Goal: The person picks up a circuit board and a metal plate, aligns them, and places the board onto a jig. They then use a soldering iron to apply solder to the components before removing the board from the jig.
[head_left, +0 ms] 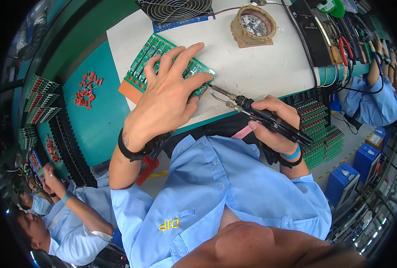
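Observation:
My left hand (162,91) lies with fingers spread over a green circuit board (146,57), which carries rows of small parts. Thumb and fingertips touch the board near its right end. My right hand (282,112) is closed around a black soldering iron (246,103) with a thin curved metal tube beside its tip. That tip reaches the board's right edge, just below my left index finger; whether it touches a joint is too small to tell. An orange-brown strip (130,92) shows along the board's left edge. Part of the board is hidden under my left hand.
White sheet (292,58) covers the green bench. A round crusted pot (235,29) of shiny metal and a black fan (176,8) stand behind. Red components (88,89) lie left. Red-handled pliers (345,50) and cables sit right. Stacked boards (319,129) flank me; co-workers sit both sides.

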`<act>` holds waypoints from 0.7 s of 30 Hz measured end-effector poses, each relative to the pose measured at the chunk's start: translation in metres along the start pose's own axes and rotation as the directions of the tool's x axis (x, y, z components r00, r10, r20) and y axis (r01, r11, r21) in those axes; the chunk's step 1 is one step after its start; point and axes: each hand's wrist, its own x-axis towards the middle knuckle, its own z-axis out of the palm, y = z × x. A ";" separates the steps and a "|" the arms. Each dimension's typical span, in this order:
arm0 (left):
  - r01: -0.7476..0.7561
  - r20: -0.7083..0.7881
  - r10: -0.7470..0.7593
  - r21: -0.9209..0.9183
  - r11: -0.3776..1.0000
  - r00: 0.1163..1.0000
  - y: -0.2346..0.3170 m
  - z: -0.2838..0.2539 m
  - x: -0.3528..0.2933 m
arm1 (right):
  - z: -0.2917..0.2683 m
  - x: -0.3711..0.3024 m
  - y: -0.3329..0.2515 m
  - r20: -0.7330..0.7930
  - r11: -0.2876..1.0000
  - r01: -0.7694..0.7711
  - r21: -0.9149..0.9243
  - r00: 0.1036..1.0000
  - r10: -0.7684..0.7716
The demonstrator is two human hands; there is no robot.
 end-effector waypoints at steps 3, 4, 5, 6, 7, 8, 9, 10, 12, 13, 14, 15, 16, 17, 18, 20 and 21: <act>-0.003 -0.003 0.003 0.001 1.000 1.000 0.000 0.001 0.000 | -0.001 0.001 -0.001 0.005 1.000 0.006 -0.008 1.000 -0.006; -0.005 -0.002 0.005 -0.002 1.000 1.000 -0.001 0.001 0.000 | -0.001 0.001 -0.002 0.006 1.000 0.008 -0.012 1.000 -0.008; -0.006 0.000 0.006 -0.006 1.000 1.000 -0.001 0.001 0.000 | -0.001 0.001 -0.002 0.006 1.000 0.009 -0.017 1.000 -0.009; -0.007 0.002 0.007 -0.010 1.000 1.000 -0.001 0.001 0.000 | -0.001 0.001 -0.002 0.007 1.000 0.009 -0.018 1.000 -0.009; -0.008 0.001 0.008 -0.011 1.000 1.000 -0.002 0.001 0.000 | 0.000 0.001 -0.002 0.005 1.000 0.014 -0.022 1.000 -0.014; -0.009 0.001 0.009 -0.012 1.000 1.000 -0.002 0.001 0.000 | 0.000 0.001 -0.002 0.002 0.999 0.020 -0.026 1.000 -0.020; -0.007 -0.001 0.007 -0.013 1.000 1.000 -0.002 0.001 0.000 | 0.000 0.001 -0.001 0.003 0.999 0.027 -0.030 1.000 -0.027; -0.004 -0.004 0.004 -0.014 1.000 1.000 -0.003 0.001 -0.001 | -0.001 0.001 -0.002 0.006 0.999 0.029 -0.030 1.000 -0.029; -0.003 -0.010 0.003 -0.017 1.000 1.000 -0.003 0.002 -0.002 | -0.007 -0.002 -0.004 -0.007 1.000 -0.004 -0.012 1.000 0.004; -0.004 -0.012 0.003 -0.020 1.000 1.000 -0.004 0.002 -0.003 | -0.010 -0.003 -0.004 -0.012 1.000 -0.020 -0.003 1.000 0.020; -0.008 -0.014 0.008 -0.023 1.000 1.000 -0.004 0.002 -0.003 | -0.015 -0.004 -0.003 -0.010 1.000 -0.016 -0.004 1.000 0.016; -0.006 -0.019 0.005 -0.022 1.000 1.000 -0.003 0.001 -0.004 | -0.020 -0.005 -0.002 -0.038 0.999 -0.038 -0.008 0.999 0.037; 0.012 -0.053 -0.015 -0.051 0.999 0.998 -0.002 0.000 -0.007 | -0.025 -0.005 -0.001 -0.065 0.998 -0.058 -0.010 0.996 0.057; 0.030 -0.087 -0.037 -0.081 0.996 0.996 -0.001 -0.002 -0.011 | -0.026 -0.004 0.000 -0.091 0.997 -0.077 -0.010 0.993 0.076; 0.049 -0.121 -0.062 -0.109 0.993 0.991 0.001 -0.003 -0.016 | -0.023 0.002 0.004 -0.084 0.997 -0.070 -0.007 0.994 0.070; 0.066 -0.142 -0.079 -0.096 0.993 0.987 0.009 -0.003 -0.028 | -0.010 0.016 0.022 -0.331 0.999 -0.040 0.002 0.943 0.039; 0.095 -0.168 -0.108 -0.084 0.992 0.980 0.013 -0.003 -0.038 | -0.005 0.023 0.029 -0.440 1.000 -0.020 0.008 0.898 0.021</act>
